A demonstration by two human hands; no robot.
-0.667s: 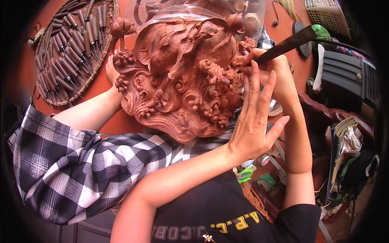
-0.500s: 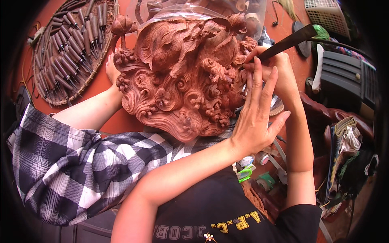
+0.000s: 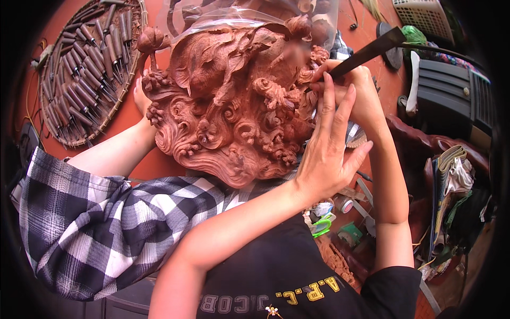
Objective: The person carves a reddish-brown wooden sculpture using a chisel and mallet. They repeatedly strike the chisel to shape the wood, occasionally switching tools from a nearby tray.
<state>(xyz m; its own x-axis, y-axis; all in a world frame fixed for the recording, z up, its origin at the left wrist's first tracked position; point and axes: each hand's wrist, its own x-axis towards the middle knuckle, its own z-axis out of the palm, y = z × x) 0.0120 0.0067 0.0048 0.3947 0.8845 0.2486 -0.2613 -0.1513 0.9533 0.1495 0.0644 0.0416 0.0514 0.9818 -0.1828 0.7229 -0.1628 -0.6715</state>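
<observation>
Sculpture (image 3: 215, 133) of reddish-brown carved wood, upper centre, right hand (image 3: 358, 95) pinching flat dark tool (image 3: 370, 51) at sculpture's right edge, left hand (image 3: 324, 159) with fingers outstretched, parted, red floor (image 3: 126, 114) between sculpture and oval woven basket (image 3: 132, 65).

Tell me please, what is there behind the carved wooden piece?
Past the upper edge of the carving, a clear plastic bag with reddish-brown pieces inside is visible. Whatever the carving itself covers cannot be seen.

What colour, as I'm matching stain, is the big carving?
The big carving is reddish-brown; it shows best in the head view.
</observation>
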